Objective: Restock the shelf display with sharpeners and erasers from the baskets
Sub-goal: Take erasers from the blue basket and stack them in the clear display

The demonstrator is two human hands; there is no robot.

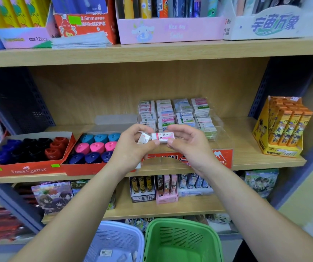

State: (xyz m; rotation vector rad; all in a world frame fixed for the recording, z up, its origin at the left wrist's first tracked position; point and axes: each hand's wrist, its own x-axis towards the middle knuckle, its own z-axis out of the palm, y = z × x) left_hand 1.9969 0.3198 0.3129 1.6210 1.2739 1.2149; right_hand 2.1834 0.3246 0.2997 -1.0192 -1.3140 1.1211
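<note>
Before the middle wooden shelf (pixel 246 159), your left hand (pixel 133 148) curls round a small white boxed eraser (pixel 144 139), its thumb touching the left end of a white rectangular eraser with a pink sleeve (pixel 162 138), whose right end your right hand (pixel 187 144) pinches between thumb and fingers. Both erasers sit just in front of the clear plastic tiered display tray with a red front label (pixel 224 157); the green plastic basket (pixel 180 237) and the pale blue plastic basket (pixel 117 235) stand below.
</note>
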